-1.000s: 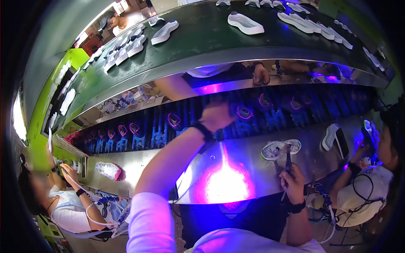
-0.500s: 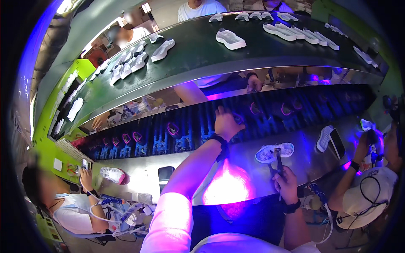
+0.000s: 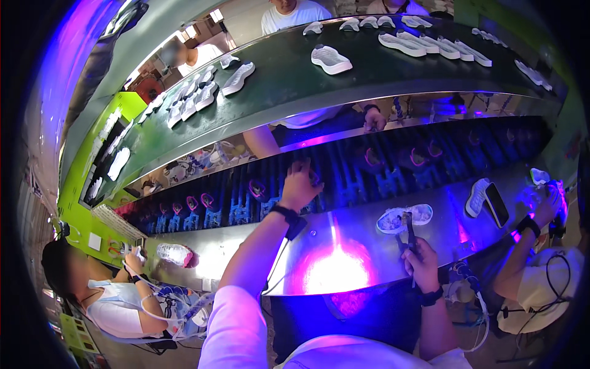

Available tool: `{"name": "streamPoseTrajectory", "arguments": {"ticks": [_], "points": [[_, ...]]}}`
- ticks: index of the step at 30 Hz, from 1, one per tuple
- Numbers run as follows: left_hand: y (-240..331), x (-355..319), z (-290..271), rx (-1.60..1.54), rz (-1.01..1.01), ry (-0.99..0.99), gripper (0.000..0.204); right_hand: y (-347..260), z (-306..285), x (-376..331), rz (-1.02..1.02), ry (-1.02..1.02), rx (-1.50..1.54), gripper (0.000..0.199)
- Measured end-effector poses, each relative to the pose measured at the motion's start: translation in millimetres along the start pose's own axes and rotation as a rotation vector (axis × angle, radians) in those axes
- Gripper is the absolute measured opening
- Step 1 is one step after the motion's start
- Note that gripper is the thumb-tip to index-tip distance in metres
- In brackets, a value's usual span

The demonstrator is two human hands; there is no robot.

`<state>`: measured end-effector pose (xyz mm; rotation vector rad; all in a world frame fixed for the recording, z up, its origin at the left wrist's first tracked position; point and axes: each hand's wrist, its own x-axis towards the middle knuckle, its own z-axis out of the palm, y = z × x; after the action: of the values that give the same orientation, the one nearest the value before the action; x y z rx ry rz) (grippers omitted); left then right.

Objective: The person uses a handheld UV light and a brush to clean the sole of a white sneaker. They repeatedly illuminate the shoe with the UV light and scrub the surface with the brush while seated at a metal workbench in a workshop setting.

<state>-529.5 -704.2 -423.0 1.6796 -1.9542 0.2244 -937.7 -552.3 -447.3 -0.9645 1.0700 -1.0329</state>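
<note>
Pale and speckled, the shoe sole (image 3: 404, 218) lies flat on the shiny metal desk (image 3: 258, 246), bathed in violet light, and it serves as the marker for everything around it. Just nearer the person than the sole, the right hand (image 3: 420, 263) is clamped around the handles of a dark pair of pliers (image 3: 408, 229), whose tip reaches up to the sole's near edge; whether the tip touches it cannot be told. Well to the left of the sole and farther out, the left hand (image 3: 300, 184) stretches to the conveyor rack (image 3: 344, 172) of blue holders with pink-rimmed parts, its fingers curled together over one holder; what they grip is hidden. Right of the sole lie a second white sole (image 3: 477, 197) and a dark flat phone-like slab (image 3: 496, 204), just beside each other. Beyond those, at the desk's right end, a co-worker's hand (image 3: 544, 206) with a dark wristband works under the glow. Far left of the sole, another seated person's hand (image 3: 133, 261) is near a white shoe (image 3: 174, 253) on the desk. Above the rack, a green belt (image 3: 283, 86) carries many white soles (image 3: 330, 59) in loose rows.
</note>
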Motion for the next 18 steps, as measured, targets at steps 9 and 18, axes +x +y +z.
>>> {"name": "streamPoseTrajectory", "arguments": {"ticks": [9,18], "points": [[42,-148,-37,-1.184,-0.991,0.114,0.022,16,-8,2,-0.012,0.033,-0.116,0.032],[55,-175,-25,-1.233,-0.89,0.212,0.02,21,0,4,-0.07,0.114,-0.135,0.035]]}}
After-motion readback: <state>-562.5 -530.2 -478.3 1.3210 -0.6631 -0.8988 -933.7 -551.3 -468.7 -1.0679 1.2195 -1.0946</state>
